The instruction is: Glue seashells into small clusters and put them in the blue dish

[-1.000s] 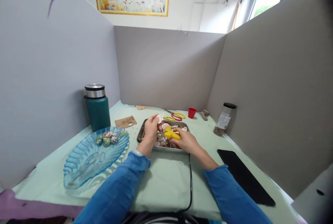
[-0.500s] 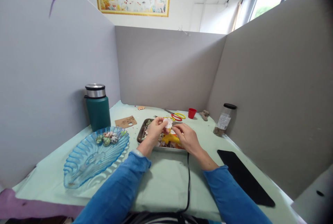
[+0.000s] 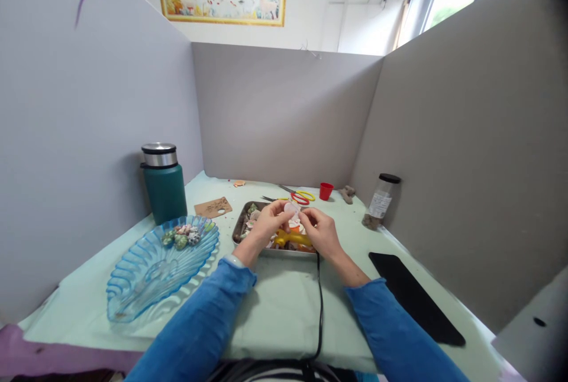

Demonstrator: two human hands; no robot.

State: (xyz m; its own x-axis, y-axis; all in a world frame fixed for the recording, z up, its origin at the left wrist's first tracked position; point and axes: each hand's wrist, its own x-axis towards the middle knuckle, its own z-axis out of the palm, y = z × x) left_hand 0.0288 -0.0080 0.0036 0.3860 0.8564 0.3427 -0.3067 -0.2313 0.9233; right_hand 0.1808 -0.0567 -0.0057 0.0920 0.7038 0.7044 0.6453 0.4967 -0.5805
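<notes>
Between my hands, over the tray, is a pale, flat, roundish piece [image 3: 291, 209] that looks like a shell. My left hand [image 3: 267, 223] pinches it from the left with thumb and fingers. The fingertips of my right hand [image 3: 323, 232] are pinched together at its lower right edge; their exact contact is partly hidden. Below them, a metal tray [image 3: 284, 253] contains several shell-like pieces [image 3: 252, 216] and a yellow tool [image 3: 293, 239] resembling a glue gun. A black cord [image 3: 320, 305] runs from the tray's front right towards me.
On the left are a blue glass dish [image 3: 155, 278] with several patterned lumps [image 3: 181, 238], a green bottle [image 3: 164, 190] and a brown card [image 3: 213, 207]. Behind the tray are scissors [image 3: 302, 197] and a red cup [image 3: 326, 191]. A jar [image 3: 379, 204] and black mat [image 3: 412, 296] lie right.
The pale piece has shifted slightly right and turned between my fingers. My right fingertips have risen a little and come closer to it. The view has shifted slightly.
</notes>
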